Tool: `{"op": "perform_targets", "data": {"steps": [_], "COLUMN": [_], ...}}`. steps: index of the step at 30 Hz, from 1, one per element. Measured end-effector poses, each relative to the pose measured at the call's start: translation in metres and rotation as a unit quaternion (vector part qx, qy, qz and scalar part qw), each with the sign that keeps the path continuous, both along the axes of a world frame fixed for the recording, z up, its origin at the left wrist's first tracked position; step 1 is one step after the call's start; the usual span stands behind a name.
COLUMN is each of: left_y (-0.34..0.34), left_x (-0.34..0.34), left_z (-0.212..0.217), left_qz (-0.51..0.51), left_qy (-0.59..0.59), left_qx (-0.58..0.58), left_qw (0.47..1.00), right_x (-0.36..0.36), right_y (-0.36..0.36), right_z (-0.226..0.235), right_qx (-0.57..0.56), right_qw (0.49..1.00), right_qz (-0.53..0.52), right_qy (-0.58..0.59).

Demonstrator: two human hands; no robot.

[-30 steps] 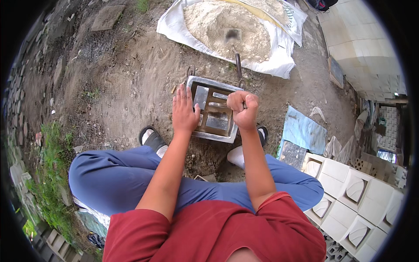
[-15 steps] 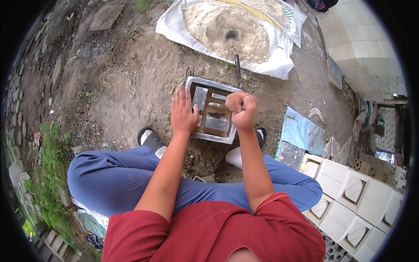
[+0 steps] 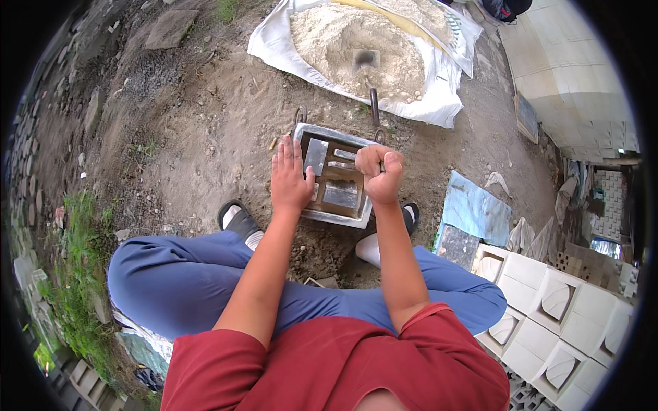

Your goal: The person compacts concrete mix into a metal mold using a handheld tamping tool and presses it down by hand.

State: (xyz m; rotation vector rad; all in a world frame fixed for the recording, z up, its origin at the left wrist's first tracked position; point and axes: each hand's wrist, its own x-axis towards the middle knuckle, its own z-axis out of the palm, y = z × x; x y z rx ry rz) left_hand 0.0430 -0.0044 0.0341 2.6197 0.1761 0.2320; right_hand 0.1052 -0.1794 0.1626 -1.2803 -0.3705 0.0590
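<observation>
A square metal block mould [image 3: 332,222] with a pale rim sits on the dirt between my feet. Inside it are several flat metal plates and raised bars, such as the plate [image 3: 340,194] near its front. My left hand [image 3: 290,179] is held flat over the mould's left side, palm down, fingers stretched out. Above the right side my right hand [image 3: 381,174] makes a fist with the thumb folded on top; nothing shows in it. Whether either hand touches the rim I cannot tell. A wire loop handle [image 3: 300,115] stands at the mould's far left corner.
Beyond the mould, a white sack [image 3: 439,109] lies spread under a heap of pale powder [image 3: 322,48]. A trowel with a dark handle [image 3: 374,107] rests on it. At right are a blue sheet [image 3: 473,205] and stacked pale blocks [image 3: 541,301]. Grass [image 3: 82,274] grows at left.
The hands keep the same poses, left flat and right in a fist. The whole view has shifted very slightly; nothing was picked up or let go.
</observation>
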Motion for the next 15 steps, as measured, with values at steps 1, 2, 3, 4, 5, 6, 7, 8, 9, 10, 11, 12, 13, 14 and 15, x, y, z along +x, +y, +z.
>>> {"op": "perform_targets", "data": {"steps": [1, 2, 3, 4, 5, 6, 7, 8, 9, 10, 11, 12, 13, 14, 15], "left_y": [0.000, 0.000, 0.001, -0.002, -0.006, -0.006, -0.004, -0.003, -0.001, -0.001, -0.001, -0.001, -0.001, -0.001, 0.000], "left_x": [0.000, 0.000, -0.001, 0.001, 0.003, 0.004, 0.003, 0.001, 0.000, 0.000, 0.000, 0.000, 0.001, 0.000, 0.000], "left_z": [0.000, 0.000, 0.001, 0.003, 0.004, 0.005, 0.004, 0.003, 0.002, 0.002, 0.002, 0.002, 0.001, 0.001, 0.000], "left_qz": [0.000, 0.001, 0.002, -0.003, -0.005, -0.002, -0.001, 0.000, 0.001, 0.000, -0.001, -0.001, 0.000, -0.003, -0.006], "left_qy": [0.003, -0.002, -0.008, -0.011, -0.007, -0.004, -0.004, -0.003, -0.002, -0.004, 0.000, 0.004, 0.003, 0.001, -0.001], "left_qx": [0.000, 0.000, 0.001, -0.002, -0.008, -0.010, -0.007, -0.004, -0.001, 0.000, 0.003, 0.006, 0.008, 0.004, 0.000], "left_qw": [1.000, 1.000, 1.000, 1.000, 1.000, 1.000, 1.000, 1.000, 1.000, 1.000, 1.000, 1.000, 1.000, 1.000, 1.000], "right_x": [0.000, -0.001, -0.001, -0.001, 0.000, 0.001, -0.004, -0.003, -0.001, 0.000, -0.001, -0.002, -0.003, -0.004, -0.005], "right_y": [-0.001, -0.001, 0.001, -0.002, -0.008, -0.008, -0.004, -0.003, -0.001, 0.001, 0.001, 0.000, 0.000, 0.001, 0.000], "right_z": [0.014, 0.021, 0.019, 0.006, -0.019, -0.034, -0.030, -0.031, -0.029, -0.027, -0.024, -0.022, -0.017, -0.010, -0.002], "right_qx": [0.001, 0.002, -0.010, -0.013, -0.033, -0.050, -0.062, -0.060, -0.055, -0.052, -0.052, -0.051, -0.042, -0.033, -0.022], "right_qw": [1.000, 1.000, 1.000, 1.000, 0.999, 0.998, 0.998, 0.998, 0.998, 0.999, 0.999, 0.999, 0.999, 0.999, 1.000], "right_qz": [0.006, 0.013, 0.019, 0.014, 0.018, 0.026, 0.018, 0.018, 0.016, 0.012, 0.010, 0.009, -0.004, -0.015, -0.014], "right_qy": [-0.001, -0.003, -0.003, -0.006, -0.023, -0.039, -0.020, -0.021, -0.014, -0.008, -0.002, -0.003, -0.001, 0.004, -0.006]}}
